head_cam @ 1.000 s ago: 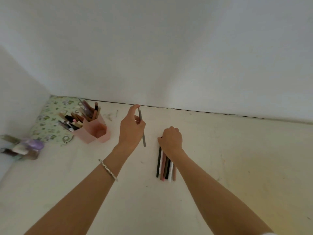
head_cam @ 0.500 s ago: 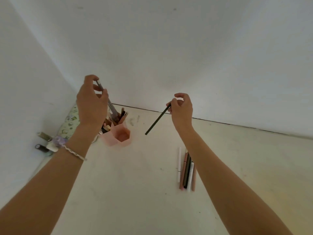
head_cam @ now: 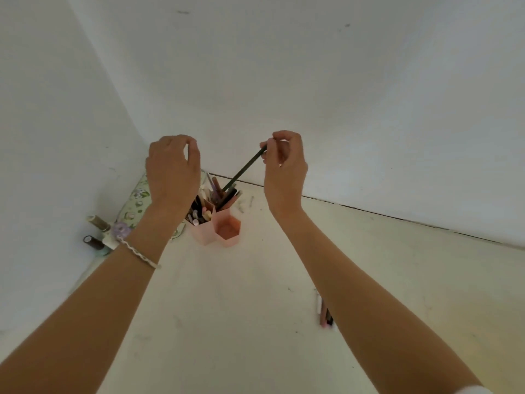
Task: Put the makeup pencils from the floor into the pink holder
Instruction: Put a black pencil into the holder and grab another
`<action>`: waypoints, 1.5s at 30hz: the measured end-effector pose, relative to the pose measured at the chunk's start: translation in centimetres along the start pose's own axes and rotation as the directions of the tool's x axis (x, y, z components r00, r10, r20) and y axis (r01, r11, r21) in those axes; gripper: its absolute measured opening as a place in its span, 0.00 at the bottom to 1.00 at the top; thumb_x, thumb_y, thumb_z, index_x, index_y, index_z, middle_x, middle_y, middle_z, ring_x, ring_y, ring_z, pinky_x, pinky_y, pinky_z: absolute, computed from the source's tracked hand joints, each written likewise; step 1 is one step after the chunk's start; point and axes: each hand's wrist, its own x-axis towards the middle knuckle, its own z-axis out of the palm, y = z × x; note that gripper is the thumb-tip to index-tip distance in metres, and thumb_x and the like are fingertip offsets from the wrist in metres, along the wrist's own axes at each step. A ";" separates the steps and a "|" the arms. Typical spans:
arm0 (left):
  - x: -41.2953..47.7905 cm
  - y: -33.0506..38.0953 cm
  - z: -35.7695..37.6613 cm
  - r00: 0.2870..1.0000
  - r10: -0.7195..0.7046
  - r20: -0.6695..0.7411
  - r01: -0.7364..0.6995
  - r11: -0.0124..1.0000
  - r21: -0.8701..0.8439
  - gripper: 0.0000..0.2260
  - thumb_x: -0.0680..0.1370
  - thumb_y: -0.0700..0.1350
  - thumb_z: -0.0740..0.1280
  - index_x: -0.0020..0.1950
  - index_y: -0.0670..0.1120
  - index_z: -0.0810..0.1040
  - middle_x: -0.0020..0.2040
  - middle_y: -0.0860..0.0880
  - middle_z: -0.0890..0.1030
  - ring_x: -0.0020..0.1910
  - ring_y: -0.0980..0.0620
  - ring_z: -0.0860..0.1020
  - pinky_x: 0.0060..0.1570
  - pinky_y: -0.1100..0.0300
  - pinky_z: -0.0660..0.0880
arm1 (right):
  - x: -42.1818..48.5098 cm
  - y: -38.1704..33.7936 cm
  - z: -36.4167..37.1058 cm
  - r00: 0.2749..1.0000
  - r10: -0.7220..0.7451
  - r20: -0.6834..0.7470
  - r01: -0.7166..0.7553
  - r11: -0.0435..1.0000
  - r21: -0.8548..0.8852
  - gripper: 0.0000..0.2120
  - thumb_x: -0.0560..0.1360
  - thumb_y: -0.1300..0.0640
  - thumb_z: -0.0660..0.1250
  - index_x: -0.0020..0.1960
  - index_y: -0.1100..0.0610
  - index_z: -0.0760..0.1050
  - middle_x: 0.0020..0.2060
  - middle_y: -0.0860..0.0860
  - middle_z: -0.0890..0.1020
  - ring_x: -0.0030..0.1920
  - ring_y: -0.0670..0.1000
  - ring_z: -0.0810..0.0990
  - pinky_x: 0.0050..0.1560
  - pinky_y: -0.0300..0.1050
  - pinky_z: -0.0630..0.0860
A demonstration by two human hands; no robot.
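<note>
— Nearest you, tucked against your right forearm, a small bunch of slim makeup pencils [head_cam: 324, 317] lies on the pale cream floor [head_cam: 227, 322], with pink, white and dark barrels side by side. Your arm hides part of the bunch, so I can't count them.

— That bunch is what's left for you. Farther on, your left wrist wears a thin silver chain bracelet [head_cam: 139, 255], and past it stands the pink plastic holder of hexagonal cups [head_cam: 203, 238].

— Its front cup shows you a bare bottom. The cups behind it are crowded with pencils and sticks.

— Your left hand [head_cam: 173, 169] hangs above the holder's left side with its fingers loosely curled, and nothing shows in it.

— Your right hand [head_cam: 284, 163] is the busy one. Thumb and fingertips pinch the top end of a slim dark makeup pencil [head_cam: 245, 169], which slants down and to the left toward the rear cup.

— Its lower tip meets the cluster standing there. I can't tell whether it's inside the rim or just above it.

— By my reading you're midway through the job: plenty are stowed, one is at the holder's mouth, and a handful wait on the floor well apart from the holder.

— Off to your left, just beside the holder, a green floral cushion [head_cam: 136, 199] lies in the corner. Small dark-capped bottles [head_cam: 98, 222] sit near it against the white wall [head_cam: 341, 81].
</note>
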 end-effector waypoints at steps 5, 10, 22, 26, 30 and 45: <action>-1.1 1.2 0.2 0.996 -0.011 0.083 0.022 0.992 -0.124 0.15 0.83 0.47 0.56 0.59 0.44 0.79 0.55 0.45 0.80 0.56 0.47 0.76 0.57 0.51 0.73 | -2.6 3.0 2.0 0.932 -0.076 0.356 0.208 0.913 -0.351 0.03 0.81 0.60 0.61 0.53 0.58 0.74 0.43 0.53 0.81 0.44 0.53 0.79 0.47 0.51 0.76; -3.6 3.4 1.6 0.996 0.052 0.078 -0.039 0.987 -0.155 0.10 0.81 0.44 0.59 0.58 0.45 0.78 0.52 0.48 0.79 0.51 0.49 0.77 0.52 0.53 0.75 | -3.2 4.2 0.3 0.936 -0.165 0.312 0.301 0.837 -0.458 0.09 0.76 0.63 0.65 0.55 0.60 0.79 0.52 0.53 0.82 0.57 0.55 0.76 0.60 0.46 0.67; -19.4 13.4 13.7 0.637 0.017 0.771 -0.014 1.000 -0.011 0.10 0.78 0.42 0.61 0.59 0.43 0.72 0.52 0.45 0.79 0.51 0.46 0.79 0.50 0.56 0.76 | -1.1 4.8 -15.3 0.989 0.148 -0.027 -0.148 0.923 -0.355 0.11 0.75 0.66 0.61 0.49 0.54 0.77 0.41 0.48 0.82 0.43 0.46 0.79 0.46 0.36 0.74; -21.6 13.6 15.4 0.639 -0.027 0.769 -0.043 0.997 0.071 0.11 0.81 0.45 0.59 0.61 0.43 0.67 0.53 0.44 0.78 0.50 0.44 0.80 0.50 0.51 0.78 | -2.2 6.5 -18.7 0.978 0.205 -0.036 -0.202 0.899 -0.388 0.10 0.76 0.66 0.63 0.47 0.52 0.77 0.38 0.45 0.81 0.37 0.40 0.76 0.40 0.27 0.70; -21.0 13.5 15.5 0.659 -0.041 0.751 0.021 0.999 0.036 0.15 0.79 0.43 0.61 0.65 0.44 0.64 0.51 0.44 0.78 0.47 0.43 0.79 0.48 0.50 0.78 | -2.7 8.2 -20.5 0.950 0.311 -0.018 -0.283 0.836 -0.471 0.10 0.75 0.65 0.62 0.48 0.53 0.78 0.38 0.41 0.78 0.37 0.38 0.75 0.38 0.27 0.68; -14.7 11.8 10.6 0.878 -0.014 0.478 0.197 0.921 -0.336 0.26 0.77 0.40 0.63 0.73 0.57 0.65 0.43 0.50 0.76 0.39 0.52 0.78 0.40 0.52 0.81 | -4.4 13.2 -17.3 0.757 0.647 0.090 -0.221 0.383 -0.897 0.15 0.73 0.56 0.64 0.31 0.57 0.63 0.34 0.54 0.75 0.40 0.55 0.74 0.38 0.43 0.70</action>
